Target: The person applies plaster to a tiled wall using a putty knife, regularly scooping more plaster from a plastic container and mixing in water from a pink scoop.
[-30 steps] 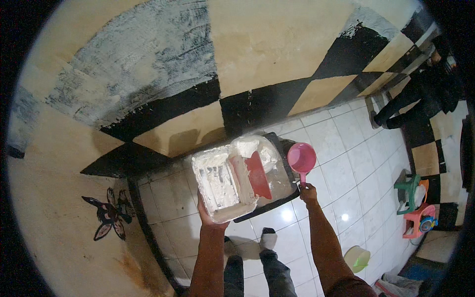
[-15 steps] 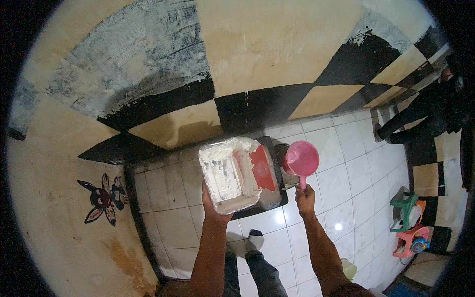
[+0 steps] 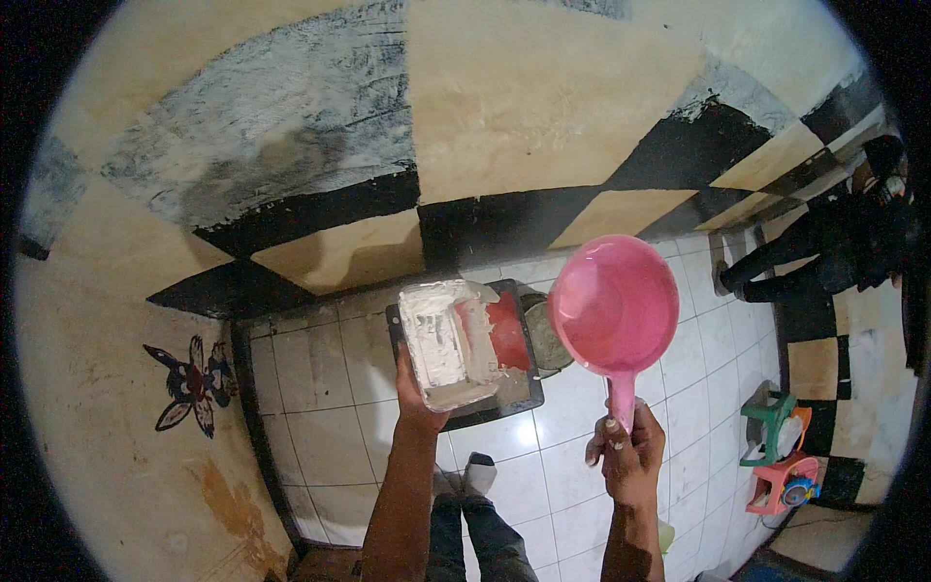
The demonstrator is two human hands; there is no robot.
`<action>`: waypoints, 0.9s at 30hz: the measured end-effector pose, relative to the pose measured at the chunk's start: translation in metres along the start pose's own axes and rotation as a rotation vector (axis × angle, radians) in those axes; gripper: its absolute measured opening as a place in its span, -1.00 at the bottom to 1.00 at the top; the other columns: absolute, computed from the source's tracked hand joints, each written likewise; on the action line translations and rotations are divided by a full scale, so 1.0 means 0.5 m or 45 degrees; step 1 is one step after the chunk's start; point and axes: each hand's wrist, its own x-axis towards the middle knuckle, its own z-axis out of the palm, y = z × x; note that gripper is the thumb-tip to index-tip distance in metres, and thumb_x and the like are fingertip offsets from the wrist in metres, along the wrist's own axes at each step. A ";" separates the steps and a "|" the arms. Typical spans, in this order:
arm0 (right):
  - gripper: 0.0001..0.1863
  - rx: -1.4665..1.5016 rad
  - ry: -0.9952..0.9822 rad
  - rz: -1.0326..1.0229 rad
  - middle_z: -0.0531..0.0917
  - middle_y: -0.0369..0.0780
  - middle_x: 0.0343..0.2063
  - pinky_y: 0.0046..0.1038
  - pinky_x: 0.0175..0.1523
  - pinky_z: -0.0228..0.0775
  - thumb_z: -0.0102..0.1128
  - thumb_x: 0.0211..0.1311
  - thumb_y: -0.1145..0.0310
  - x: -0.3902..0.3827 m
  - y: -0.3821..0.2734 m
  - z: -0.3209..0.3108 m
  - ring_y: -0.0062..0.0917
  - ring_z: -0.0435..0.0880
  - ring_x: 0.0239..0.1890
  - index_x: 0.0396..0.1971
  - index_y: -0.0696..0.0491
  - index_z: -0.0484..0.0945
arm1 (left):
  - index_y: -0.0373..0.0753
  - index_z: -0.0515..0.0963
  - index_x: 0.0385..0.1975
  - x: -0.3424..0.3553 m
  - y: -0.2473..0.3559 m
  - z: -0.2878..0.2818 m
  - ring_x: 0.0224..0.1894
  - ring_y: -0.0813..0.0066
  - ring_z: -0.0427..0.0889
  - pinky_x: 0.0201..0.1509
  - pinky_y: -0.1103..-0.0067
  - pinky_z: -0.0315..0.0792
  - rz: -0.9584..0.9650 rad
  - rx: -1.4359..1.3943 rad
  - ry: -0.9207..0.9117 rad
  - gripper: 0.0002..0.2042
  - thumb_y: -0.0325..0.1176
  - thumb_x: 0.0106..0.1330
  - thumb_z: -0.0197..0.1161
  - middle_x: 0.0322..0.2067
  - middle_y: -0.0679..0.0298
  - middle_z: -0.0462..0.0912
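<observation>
"What's in the clear tub [image 3: 464, 396] mid-frame?"
"White paste [image 3: 427, 335]; the left hand [image 3: 419, 405] grips its side."
"The pink dipper [image 3: 621, 310], right of centre?"
"Contents unclear; the right hand [image 3: 632, 461] clutches its handle."

Most fingers of the left hand [image 3: 419, 407] are hidden beneath the white-smeared tub [image 3: 464, 396]. The grey bucket [image 3: 551, 355] is partly covered by the pink dipper [image 3: 616, 301], and the pale green bowl [image 3: 666, 536] by the right forearm [image 3: 628, 538]. The wearer's legs [image 3: 497, 538] are cut off below.
</observation>
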 end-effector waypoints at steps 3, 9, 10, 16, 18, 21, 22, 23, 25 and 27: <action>-0.63 0.052 -0.021 0.101 0.57 -0.15 -0.41 -0.64 -0.63 0.25 0.11 0.29 0.32 -0.023 -0.052 0.033 -0.66 0.48 -0.68 -0.03 0.27 0.37 | -0.13 0.21 0.30 -0.003 0.007 0.033 0.23 0.21 0.38 0.31 0.26 0.28 -0.086 -0.164 0.023 -0.43 0.11 0.46 -0.26 0.21 0.22 0.38; -0.59 0.048 -0.158 0.086 0.58 -0.17 -0.36 -0.65 -0.63 0.24 0.11 0.32 0.28 -0.042 -0.064 0.071 -0.69 0.44 -0.67 0.02 0.27 0.37 | -0.12 0.21 0.30 -0.014 0.019 0.057 0.23 0.20 0.38 0.32 0.23 0.26 -0.208 -0.368 0.050 -0.42 0.14 0.45 -0.28 0.23 0.21 0.36; -0.58 0.037 -0.180 0.093 0.57 -0.18 -0.36 -0.65 -0.63 0.24 0.10 0.33 0.28 -0.045 -0.066 0.076 -0.70 0.43 -0.67 0.02 0.27 0.36 | -0.11 0.21 0.30 -0.016 0.022 0.061 0.23 0.20 0.38 0.31 0.23 0.26 -0.221 -0.370 0.045 -0.41 0.15 0.45 -0.28 0.23 0.21 0.36; -0.62 -0.021 -0.198 0.133 0.57 -0.27 -0.39 -0.69 -0.55 0.26 0.07 0.34 0.38 -0.063 -0.075 0.100 -0.77 0.42 -0.59 0.08 0.25 0.35 | -0.06 0.26 0.26 -0.032 0.029 0.064 0.19 0.19 0.44 0.22 0.14 0.37 -0.183 -0.276 0.046 -0.46 0.11 0.46 -0.32 0.17 0.21 0.41; -0.62 -0.044 -0.210 0.122 0.57 -0.28 -0.39 -0.70 -0.53 0.26 0.06 0.34 0.40 -0.068 -0.075 0.102 -0.78 0.42 -0.57 0.09 0.24 0.35 | -0.06 0.26 0.26 -0.035 0.029 0.068 0.18 0.19 0.45 0.22 0.14 0.37 -0.195 -0.285 0.059 -0.46 0.12 0.45 -0.31 0.17 0.21 0.42; -0.62 -0.082 -0.202 0.135 0.57 -0.30 -0.39 -0.71 -0.51 0.26 0.05 0.35 0.41 -0.075 -0.076 0.104 -0.80 0.41 -0.57 0.09 0.24 0.35 | -0.05 0.27 0.25 -0.035 0.029 0.070 0.17 0.18 0.46 0.22 0.14 0.37 -0.213 -0.321 0.093 -0.46 0.13 0.44 -0.28 0.16 0.22 0.43; -0.62 -0.100 -0.204 0.144 0.57 -0.30 -0.38 -0.71 -0.50 0.27 0.04 0.35 0.41 -0.076 -0.075 0.105 -0.81 0.41 -0.56 0.10 0.24 0.34 | -0.05 0.28 0.25 -0.034 0.028 0.068 0.16 0.18 0.46 0.22 0.14 0.38 -0.219 -0.348 0.113 -0.46 0.14 0.43 -0.27 0.15 0.22 0.43; -0.62 -0.119 -0.207 0.153 0.57 -0.30 -0.38 -0.71 -0.50 0.27 0.04 0.35 0.42 -0.078 -0.075 0.106 -0.81 0.41 -0.56 0.10 0.24 0.34 | -0.05 0.28 0.25 -0.034 0.028 0.065 0.16 0.18 0.46 0.22 0.14 0.38 -0.217 -0.350 0.114 -0.46 0.14 0.43 -0.27 0.15 0.22 0.43; -0.62 -0.143 -0.205 0.140 0.58 -0.30 -0.38 -0.71 -0.49 0.28 0.04 0.34 0.43 -0.081 -0.073 0.110 -0.80 0.41 -0.56 0.11 0.24 0.34 | -0.05 0.28 0.24 -0.034 0.028 0.057 0.16 0.18 0.47 0.21 0.14 0.38 -0.220 -0.335 0.113 -0.46 0.15 0.43 -0.27 0.15 0.23 0.43; -0.62 -0.170 -0.202 0.127 0.58 -0.30 -0.38 -0.71 -0.48 0.29 0.04 0.34 0.43 -0.083 -0.071 0.110 -0.80 0.42 -0.56 0.11 0.24 0.34 | -0.05 0.29 0.24 -0.034 0.027 0.057 0.15 0.18 0.47 0.21 0.14 0.38 -0.217 -0.332 0.105 -0.46 0.15 0.43 -0.26 0.15 0.23 0.44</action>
